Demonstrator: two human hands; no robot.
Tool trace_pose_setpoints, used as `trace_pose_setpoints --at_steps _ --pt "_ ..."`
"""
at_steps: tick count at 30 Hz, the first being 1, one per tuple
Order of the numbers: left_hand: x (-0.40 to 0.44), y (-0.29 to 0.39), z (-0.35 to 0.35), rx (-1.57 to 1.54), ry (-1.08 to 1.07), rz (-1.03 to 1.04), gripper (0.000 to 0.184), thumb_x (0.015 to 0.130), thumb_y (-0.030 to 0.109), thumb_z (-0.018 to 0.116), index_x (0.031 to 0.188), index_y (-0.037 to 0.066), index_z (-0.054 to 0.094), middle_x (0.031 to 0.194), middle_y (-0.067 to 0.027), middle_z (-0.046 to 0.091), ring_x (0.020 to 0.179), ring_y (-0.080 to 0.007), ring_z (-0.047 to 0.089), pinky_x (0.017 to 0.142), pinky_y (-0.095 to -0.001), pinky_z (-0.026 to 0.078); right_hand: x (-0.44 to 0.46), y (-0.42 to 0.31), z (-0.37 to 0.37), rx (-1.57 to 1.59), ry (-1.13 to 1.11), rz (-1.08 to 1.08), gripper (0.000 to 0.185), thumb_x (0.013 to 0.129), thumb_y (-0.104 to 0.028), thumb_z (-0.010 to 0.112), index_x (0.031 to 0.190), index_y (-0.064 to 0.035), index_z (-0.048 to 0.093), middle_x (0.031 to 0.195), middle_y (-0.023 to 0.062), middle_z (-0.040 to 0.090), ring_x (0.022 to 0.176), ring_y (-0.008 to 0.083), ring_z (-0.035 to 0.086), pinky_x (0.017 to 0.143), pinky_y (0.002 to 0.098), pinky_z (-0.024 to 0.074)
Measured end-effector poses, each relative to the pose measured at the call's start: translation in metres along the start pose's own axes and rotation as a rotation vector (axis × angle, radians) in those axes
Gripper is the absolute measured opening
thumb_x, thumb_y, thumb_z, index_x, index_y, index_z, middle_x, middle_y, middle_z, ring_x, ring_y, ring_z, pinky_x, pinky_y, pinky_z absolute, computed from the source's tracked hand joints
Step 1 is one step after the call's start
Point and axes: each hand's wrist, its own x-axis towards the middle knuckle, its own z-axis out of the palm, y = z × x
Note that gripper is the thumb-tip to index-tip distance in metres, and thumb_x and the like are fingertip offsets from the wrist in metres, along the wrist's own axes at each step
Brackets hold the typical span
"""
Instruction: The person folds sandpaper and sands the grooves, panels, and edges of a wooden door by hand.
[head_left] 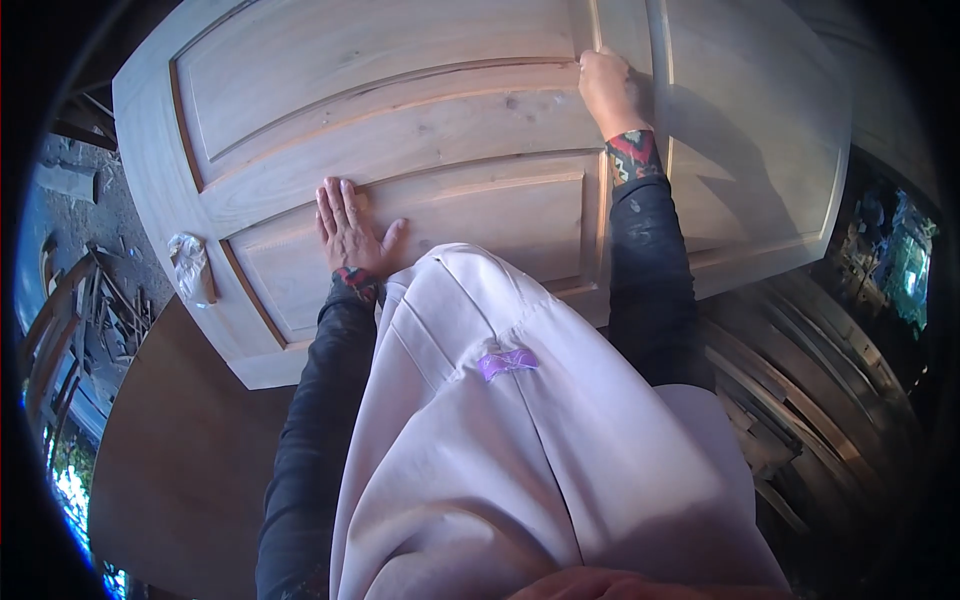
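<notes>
A pale wooden panelled door [480, 125] lies across the upper part of the head view. My left hand [352, 230] rests on it with the fingers stretched out, flat on the wood beside a lower panel's moulding. Farther up and to the right, my right hand [608, 88] is closed against the door where a rail meets an upright moulding. Whatever its fingers hold is too small or hidden to make out. A crumpled clear plastic bag [190, 268] sits on the door's left edge.
Below the door at left is a brown curved-looking board [185, 450]. Stacked timber pieces [800, 390] stand at the lower right. Wood scraps [112, 315] litter the ground at far left. A light garment [500, 450] covers my front, near the door's lower edge.
</notes>
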Motion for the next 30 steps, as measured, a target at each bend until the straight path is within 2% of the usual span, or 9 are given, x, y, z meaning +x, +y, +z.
trace_pose_setpoints --at_steps 4,9,12,14,16,18,22,26,30 --pt "-0.001 -0.002 0.002 0.005 -0.004 0.002 0.098 0.076 0.058 0.059 0.145 0.0 0.019 0.153 -0.0207 0.014 0.142 -0.0373 0.01 0.113 -0.0474 0.011 -0.006 -0.031 -0.06 0.409 -0.071 -0.165 0.012 0.078 -0.008 0.057 0.081 -0.0046 0.068 0.086 0.0137 0.065 0.082 0.0338 0.063 0.071 0.0418 0.0518" --pt "0.003 -0.002 0.003 0.005 -0.008 -0.007 0.098 0.076 0.058 0.059 0.145 0.0 0.019 0.153 -0.0208 0.015 0.142 -0.0373 0.01 0.113 -0.0473 0.011 -0.001 -0.023 -0.031 -0.1 -0.012 -0.059 0.014 0.081 -0.018 0.059 0.083 -0.0091 0.069 0.085 0.0148 0.064 0.083 0.0321 0.062 0.077 0.041 0.0498" --pt "-0.002 -0.004 0.005 -0.021 -0.004 0.006 0.099 0.076 0.059 0.059 0.146 0.001 0.018 0.153 -0.0198 0.013 0.142 -0.0363 0.009 0.113 -0.0473 0.01 -0.016 -0.047 -0.06 0.515 -0.105 -0.137 0.014 0.08 -0.02 0.061 0.08 -0.0082 0.069 0.081 0.0159 0.063 0.081 0.0329 0.062 0.074 0.0403 0.0502" --pt "0.0 -0.008 0.009 -0.044 0.019 0.015 0.101 0.075 0.061 0.06 0.147 0.004 0.016 0.155 -0.0177 0.01 0.143 -0.0343 0.007 0.114 -0.0471 0.008 -0.009 -0.016 -0.045 0.435 0.189 0.112 0.016 0.081 -0.024 0.061 0.08 -0.0091 0.068 0.078 0.0142 0.063 0.077 0.0329 0.061 0.068 0.0412 0.0483" --pt "-0.002 -0.008 0.008 -0.047 0.012 0.006 0.101 0.075 0.06 0.06 0.147 0.004 0.017 0.155 -0.0174 0.01 0.143 -0.0342 0.007 0.114 -0.0476 0.008 -0.01 -0.001 -0.015 0.197 0.295 0.15 0.014 0.081 -0.021 0.062 0.08 -0.0089 0.068 0.078 0.0132 0.063 0.073 0.0329 0.061 0.064 0.0416 0.0475" --pt "0.001 -0.004 0.006 -0.055 0.001 0.0 0.101 0.075 0.06 0.061 0.147 0.004 0.017 0.155 -0.0172 0.011 0.143 -0.034 0.007 0.114 -0.048 0.008 -0.019 -0.041 0.01 0.391 0.38 0.094 0.012 0.081 -0.019 0.062 0.08 -0.0081 0.067 0.077 0.0119 0.063 0.073 0.032 0.061 0.065 0.0407 0.0482" --pt "0.0 -0.003 0.0 -0.076 -0.039 -0.016 0.099 0.076 0.058 0.058 0.146 0.001 0.017 0.154 -0.0198 0.011 0.143 -0.0356 0.007 0.113 -0.0503 0.007 -0.041 -0.132 -0.074 0.792 -0.065 -0.162 0.011 0.08 -0.02 0.065 0.082 -0.0098 0.068 0.077 0.0103 0.063 0.075 0.0297 0.063 0.068 0.0393 0.0494" --pt "0.001 -0.004 -0.001 -0.111 -0.072 -0.027 0.1 0.075 0.056 0.061 0.147 0.003 0.017 0.154 -0.0188 0.009 0.143 -0.0351 0.004 0.113 -0.052 0.005 -0.024 -0.071 -0.083 0.407 0.617 0.172 0.011 0.078 -0.01 0.067 0.088 -0.0108 0.07 0.083 0.0071 0.065 0.078 0.0278 0.062 0.067 0.0379 0.0497" --pt "0.005 -0.011 -0.003 -0.057 -0.062 -0.017 0.096 0.078 0.055 0.062 0.147 0.005 0.018 0.155 -0.0172 0.01 0.143 -0.034 0.005 0.112 -0.0532 0.005 -0.036 -0.043 -0.034 0.276 0.457 0.147 0.011 0.08 -0.012 0.064 0.089 -0.0108 0.07 0.085 0.0072 0.067 0.081 0.0273 0.062 0.075 0.038 0.0476"
